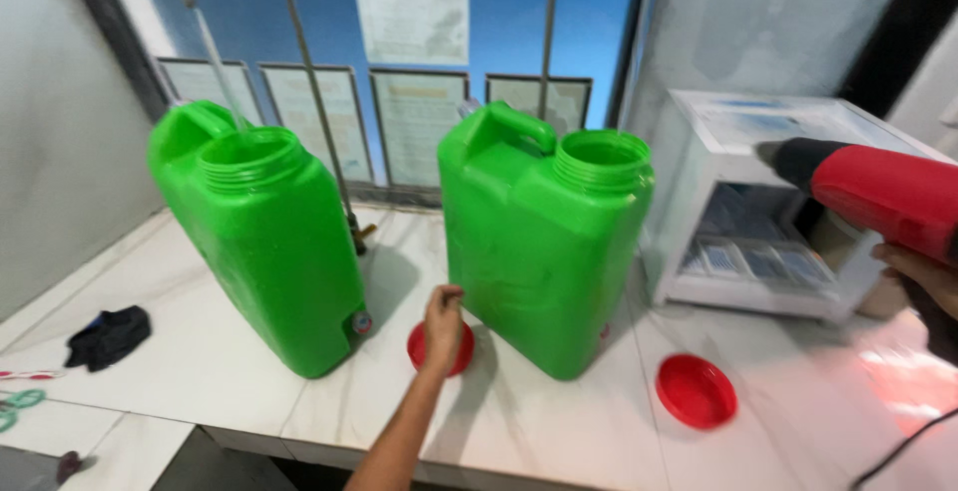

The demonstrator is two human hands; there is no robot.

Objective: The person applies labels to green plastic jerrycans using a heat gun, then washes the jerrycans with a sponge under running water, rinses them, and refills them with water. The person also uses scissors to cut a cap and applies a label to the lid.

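On the white marble counter (559,421), your left hand (443,317) pinches the round red plastic cap (440,348); your right hand (923,276) grips the red heat gun (878,192), which could scorch the green plastic jerrycan (539,242) if swung close.

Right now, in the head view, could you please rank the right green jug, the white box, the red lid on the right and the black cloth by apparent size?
1. Right green jug
2. White box
3. Black cloth and red lid: look alike, so unranked.

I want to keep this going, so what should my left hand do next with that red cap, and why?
Probably close the fingers on the red cap and lift it. The left hand already rests on it beside the right-hand green jerrycan, whose threaded mouth stands open. The right hand is occupied holding the red heat gun.
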